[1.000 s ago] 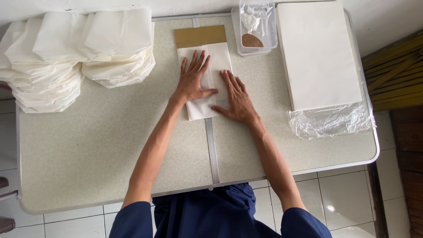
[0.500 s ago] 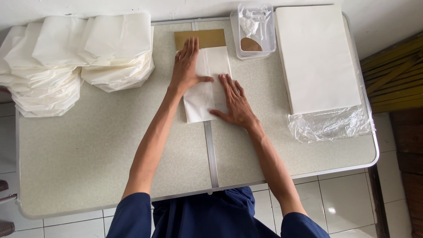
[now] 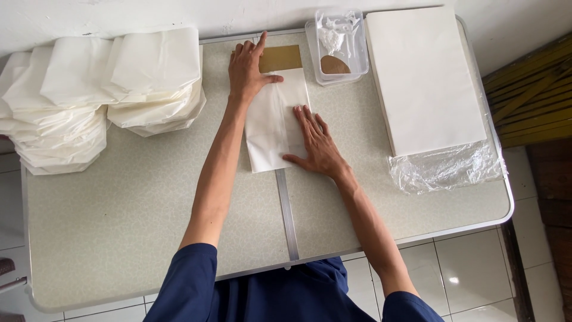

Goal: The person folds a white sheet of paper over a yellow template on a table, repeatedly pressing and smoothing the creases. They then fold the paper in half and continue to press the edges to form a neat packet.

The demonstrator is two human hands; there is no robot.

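From the head camera, looking straight down, a pale speckled desk point(image 3: 149, 226) with a metal rim and a metal strip point(image 3: 286, 214) running down its middle carries everything in sight. Near the far edge, about the centre, lies a white paper bag point(image 3: 271, 128), long and flat, its lower end just touching the top of the strip. Both hands are spread flat with nothing gripped. The left hand point(image 3: 249, 68) lies open, palm down, at the far end of the bag, fingers pointing to the wall and thumb stretched right across the bag's upper edge, partly over a flat tan card rectangle point(image 3: 283, 58) that lies against that end. The right hand point(image 3: 316, 143) is open too, fingers fanned and pressed on the bag's right half, the heel of the hand resting on the desk just beside its lower right corner. On the left of the desk sits a heap of finished white paper bags point(image 3: 101, 95), puffed and stacked in leaning piles that reach its left edge. To the right of the tan card stands a clear plastic tub point(image 3: 338, 48) holding crumpled clear film and a brown patch. Further right lies a thick rectangular stack of white paper sheets point(image 3: 423, 77), with its clear plastic wrapper point(image 3: 444, 167) peeled back and bunched at the near end.
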